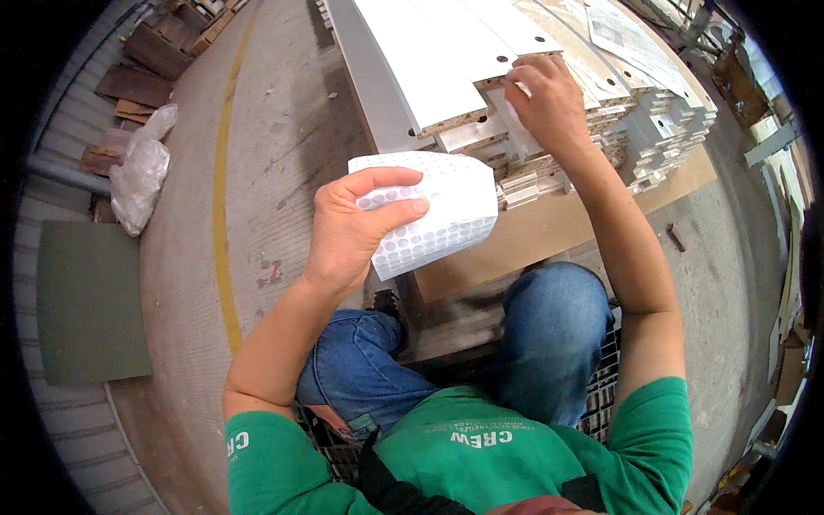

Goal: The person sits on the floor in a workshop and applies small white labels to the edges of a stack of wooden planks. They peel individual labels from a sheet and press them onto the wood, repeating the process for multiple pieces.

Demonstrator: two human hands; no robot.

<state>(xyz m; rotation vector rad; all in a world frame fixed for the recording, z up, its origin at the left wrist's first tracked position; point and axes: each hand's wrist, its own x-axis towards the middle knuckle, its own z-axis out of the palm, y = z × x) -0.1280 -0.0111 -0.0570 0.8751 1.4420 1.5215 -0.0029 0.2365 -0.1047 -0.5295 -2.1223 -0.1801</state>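
My left hand (pixel 348 227) grips a bent white sheet of round stickers (pixel 438 236) between thumb and fingers. Rows of pale grey dots cover much of the sheet. My right hand (pixel 549 99) is at the end of a white board (pixel 442 73) on top of a stack, with its fingers bent together at the edge. Whatever its fingertips hold, if anything, is hidden. Dark round holes mark the board ends close by. Below the right hand, more stacked boards (pixel 652 129) show stepped, raw chipboard ends.
Brown cardboard (pixel 489 249) lies under the stack, which rests on a wooden pallet (pixel 446 326). A yellow line (pixel 223 206) runs along the concrete floor to the left. Clear plastic wrap (pixel 142 172), wood scraps (pixel 154 51) and a green panel (pixel 90 300) are by the left wall.
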